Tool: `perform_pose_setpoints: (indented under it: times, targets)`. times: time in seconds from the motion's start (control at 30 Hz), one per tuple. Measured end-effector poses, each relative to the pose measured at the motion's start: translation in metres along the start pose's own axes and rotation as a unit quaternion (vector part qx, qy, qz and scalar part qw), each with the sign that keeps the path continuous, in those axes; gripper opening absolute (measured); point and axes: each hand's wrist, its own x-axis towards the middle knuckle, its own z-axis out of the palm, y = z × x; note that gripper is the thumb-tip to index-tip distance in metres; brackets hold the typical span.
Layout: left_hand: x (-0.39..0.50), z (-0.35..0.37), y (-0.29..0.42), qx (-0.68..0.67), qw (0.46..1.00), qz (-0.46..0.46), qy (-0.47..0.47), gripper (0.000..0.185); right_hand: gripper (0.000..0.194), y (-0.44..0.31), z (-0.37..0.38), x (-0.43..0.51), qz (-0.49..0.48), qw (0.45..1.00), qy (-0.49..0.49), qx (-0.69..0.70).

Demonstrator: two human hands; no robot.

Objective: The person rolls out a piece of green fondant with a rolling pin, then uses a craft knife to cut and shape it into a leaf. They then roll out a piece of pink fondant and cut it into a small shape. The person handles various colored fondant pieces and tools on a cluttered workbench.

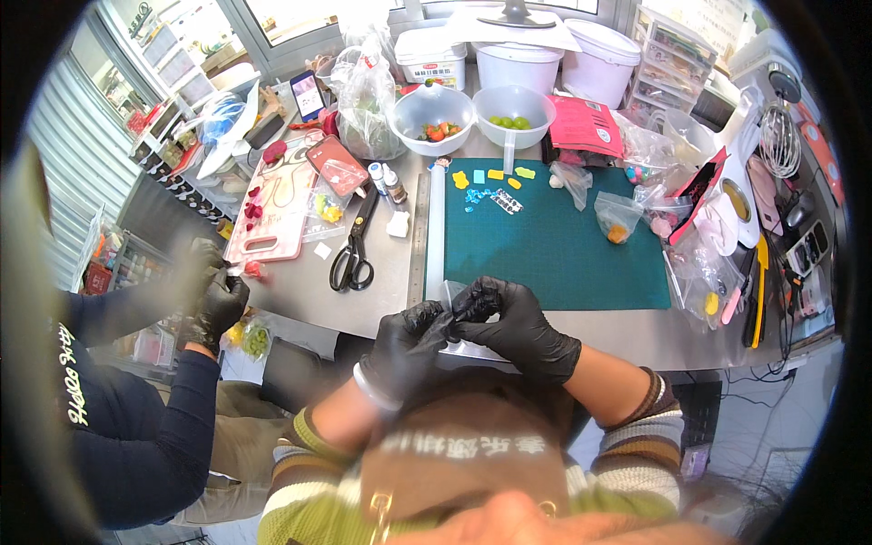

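Both my hands wear black gloves and meet at the table's front edge. Pinched between the fingertips of my left hand [407,344] and my right hand [512,325] is a small clear plastic bag [449,291]; its contents, if any, are hidden by the fingers. Just beyond lies a green cutting mat [545,252]. Near its far edge are yellow, blue and green flat pieces [479,176], small blue bits [481,195] and a black-and-white strip bearing characters [506,201]. A steel ruler [417,238] runs along the mat's left side.
Black-handled scissors [354,252], small bottles [392,182] and a pink cutting board [272,211] lie left. Bowls of strawberries [436,112] and green fruit [512,116] stand behind. Bags and a yellow cutter [758,293] crowd the right. A co-worker's gloved hands [221,296] work at left.
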Motion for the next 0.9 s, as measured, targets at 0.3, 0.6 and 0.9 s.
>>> perform_pose_setpoints:
  times: [0.3, 0.6, 0.9]
  targets:
    - [0.004, -0.009, 0.005, 0.120, 0.991, 0.058, -0.021, 0.014, 0.016, -0.004, 0.007, -0.002, 0.037, 0.995, -0.016, 0.090]
    - [0.007, -0.017, -0.015, 0.056, 0.994, 0.070, -0.064, 0.016, 0.018, 0.004, -0.001, 0.001, 0.092, 0.970, -0.037, 0.222]
    - [0.007, -0.016, -0.028, 0.093, 0.982, 0.156, -0.052, 0.014, 0.010, -0.001, 0.004, -0.006, 0.046, 0.997, -0.026, 0.053]
